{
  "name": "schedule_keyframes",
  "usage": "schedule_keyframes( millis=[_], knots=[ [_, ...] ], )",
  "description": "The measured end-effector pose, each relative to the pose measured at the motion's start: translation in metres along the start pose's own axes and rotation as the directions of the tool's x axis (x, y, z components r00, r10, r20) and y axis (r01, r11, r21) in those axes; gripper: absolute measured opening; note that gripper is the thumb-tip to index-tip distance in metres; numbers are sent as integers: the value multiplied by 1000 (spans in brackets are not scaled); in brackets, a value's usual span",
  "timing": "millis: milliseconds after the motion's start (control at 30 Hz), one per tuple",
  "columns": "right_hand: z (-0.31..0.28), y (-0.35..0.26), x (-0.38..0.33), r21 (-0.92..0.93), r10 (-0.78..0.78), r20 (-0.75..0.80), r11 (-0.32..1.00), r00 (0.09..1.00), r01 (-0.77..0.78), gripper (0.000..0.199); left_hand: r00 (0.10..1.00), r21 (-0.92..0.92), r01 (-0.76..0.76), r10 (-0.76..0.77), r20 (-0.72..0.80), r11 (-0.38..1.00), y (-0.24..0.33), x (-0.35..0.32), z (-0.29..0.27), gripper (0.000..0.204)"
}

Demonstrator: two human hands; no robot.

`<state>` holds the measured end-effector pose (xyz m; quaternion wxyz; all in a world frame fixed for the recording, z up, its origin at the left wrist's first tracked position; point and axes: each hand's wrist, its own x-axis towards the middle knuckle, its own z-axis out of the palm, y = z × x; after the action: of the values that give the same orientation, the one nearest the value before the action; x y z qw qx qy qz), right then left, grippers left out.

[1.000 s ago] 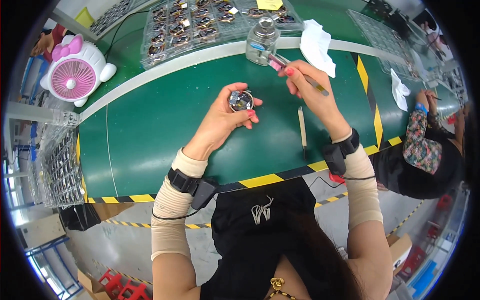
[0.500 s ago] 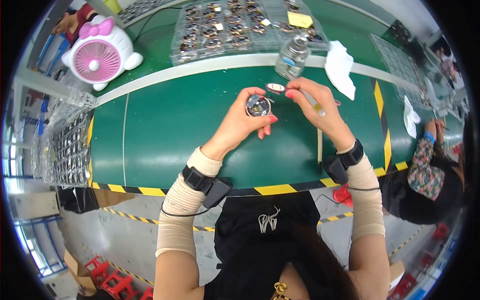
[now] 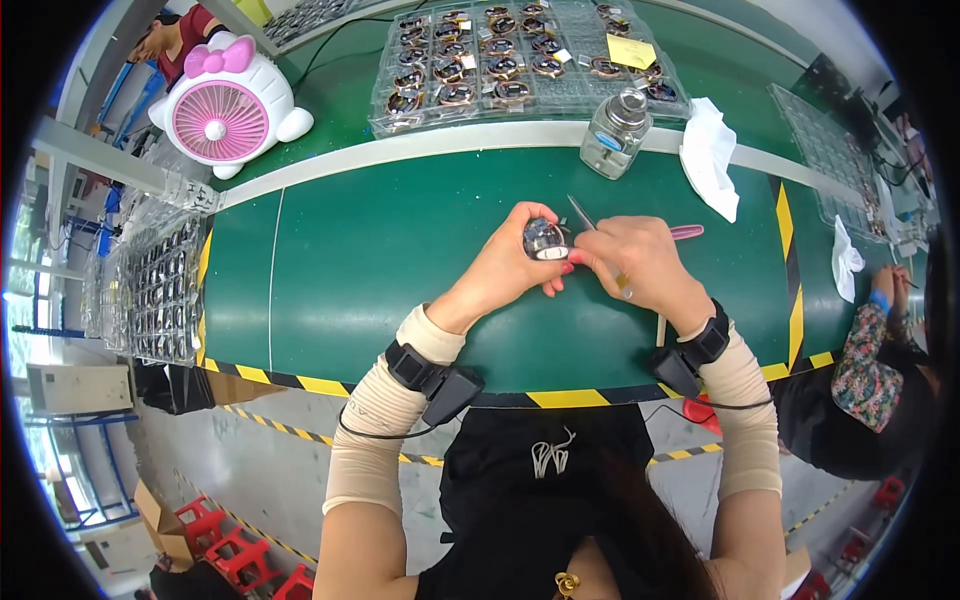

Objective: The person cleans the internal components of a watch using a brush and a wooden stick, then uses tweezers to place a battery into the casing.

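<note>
My left hand (image 3: 497, 262) is closed around a round watch body (image 3: 541, 236) with its electronics exposed, tilted above the green table. At its near edge is a small pale oval part (image 3: 554, 253). My right hand (image 3: 640, 262) is closed, its thumb and fingertips touching that oval part against the watch body. A thin tool with a clear, yellowish end (image 3: 626, 287) pokes out of the right palm; the rest is hidden. A pink-handled tool (image 3: 687, 232) shows behind the right hand, with a pointed grey tip (image 3: 577, 208) on the other side, seemingly lying on the table.
A clear glass bottle (image 3: 616, 135) stands beyond my hands, beside a white tissue (image 3: 709, 160). Clear trays of watch parts (image 3: 500, 60) lie behind the white rail. At left are a pink-and-white fan (image 3: 222, 110) and stacked trays (image 3: 160, 290). A co-worker's sleeve (image 3: 868, 370) is at right.
My right hand has moved toward me and left, bringing the oval part from beyond the watch body to its near edge. The watch body has tilted. The whole view has shifted slightly.
</note>
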<state>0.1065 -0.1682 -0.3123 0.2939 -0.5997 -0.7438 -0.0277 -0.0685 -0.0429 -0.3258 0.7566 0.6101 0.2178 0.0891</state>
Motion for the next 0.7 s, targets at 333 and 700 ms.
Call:
schedule_keyframes(
  millis=[333, 700],
  knots=[
    [3, 6, 0, -26, 11, -28, 1000, 1000, -12, 10, 993, -17, 103, -102, 61, 994, 7, -3, -2, 49],
    [5, 7, -2, -5, -1, -58, 1000, 998, 1, 13, 990, -16, 115, -113, 80, 993, 6, -3, -4, 48]
  ],
)
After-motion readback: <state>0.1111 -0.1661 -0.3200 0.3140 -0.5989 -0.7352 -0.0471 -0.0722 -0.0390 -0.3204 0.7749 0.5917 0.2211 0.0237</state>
